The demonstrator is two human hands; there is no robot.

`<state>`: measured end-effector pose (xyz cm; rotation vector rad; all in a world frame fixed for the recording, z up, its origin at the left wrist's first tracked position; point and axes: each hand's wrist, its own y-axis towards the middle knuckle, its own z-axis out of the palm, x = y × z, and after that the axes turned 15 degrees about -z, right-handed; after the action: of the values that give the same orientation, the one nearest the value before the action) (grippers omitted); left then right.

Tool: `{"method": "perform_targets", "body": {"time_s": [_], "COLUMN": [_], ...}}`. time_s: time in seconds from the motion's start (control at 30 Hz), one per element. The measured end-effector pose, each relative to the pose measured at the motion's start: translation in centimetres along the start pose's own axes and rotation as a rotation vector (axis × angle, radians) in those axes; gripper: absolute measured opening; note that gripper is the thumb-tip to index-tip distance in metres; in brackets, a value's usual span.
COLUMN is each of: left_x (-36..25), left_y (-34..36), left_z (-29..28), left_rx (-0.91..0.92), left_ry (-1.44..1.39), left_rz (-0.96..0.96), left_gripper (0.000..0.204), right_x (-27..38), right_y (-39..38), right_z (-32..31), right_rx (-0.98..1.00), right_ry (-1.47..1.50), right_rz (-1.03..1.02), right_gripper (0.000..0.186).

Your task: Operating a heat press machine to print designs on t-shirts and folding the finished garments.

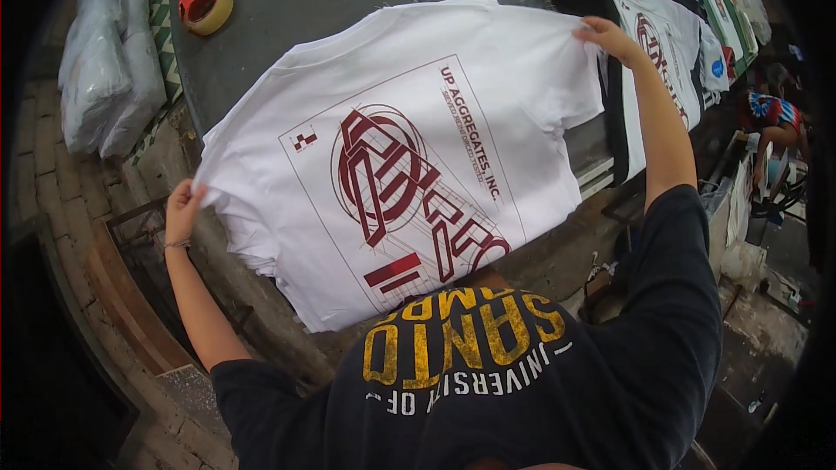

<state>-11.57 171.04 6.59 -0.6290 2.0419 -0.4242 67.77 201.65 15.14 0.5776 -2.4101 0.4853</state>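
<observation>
A white T-shirt (514,52) with a dark red printed design lies spread across the dark table, its neckline toward the far left and its lower part hanging over the near edge against my body. My left hand (184,209) pinches the shirt's edge at the near left. At the far right, my right hand (607,40) grips the sleeve corner and draws the cloth taut. More white cloth layers show beneath the shirt at its left edge; how many shirts lie there is hidden.
On the table (287,0) sits a tape roll (211,10) with a red dispenser. Plastic-wrapped bundles (104,61) stand at the left. More printed white shirts (649,52) lie on black cloth to the right. Another person (775,122) is at the far right.
</observation>
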Motion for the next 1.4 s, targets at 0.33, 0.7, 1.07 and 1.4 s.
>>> {"method": "perform_targets", "body": {"time_s": [0.33, 0.7, 1.07, 1.4], "left_x": [0.1, -13.8, -1.6, 5.4], "left_y": [-0.1, -3.2, -3.6, -26.5], "left_z": [5.5, 21.6, 17.7, 29.9], "left_rx": [-0.639, -0.603, -0.745, -1.000], "left_ry": [0.194, 0.764, 0.572, 0.270], "left_rz": [-0.060, 0.591, 0.011, 0.029], "left_gripper": [0.033, 0.061, 0.055, 0.036], "right_x": [0.4, 17.0, 13.9, 8.9], "right_y": [2.3, 7.4, 4.0, -29.1], "right_z": [8.8, 23.8, 25.2, 30.0], "right_rx": [-0.677, -0.256, -0.522, -0.511], "right_ry": [-0.566, -0.768, -0.603, -0.414], "right_rz": [0.092, -0.825, -0.446, -0.115], "right_gripper": [0.033, 0.051, 0.054, 0.050]}}
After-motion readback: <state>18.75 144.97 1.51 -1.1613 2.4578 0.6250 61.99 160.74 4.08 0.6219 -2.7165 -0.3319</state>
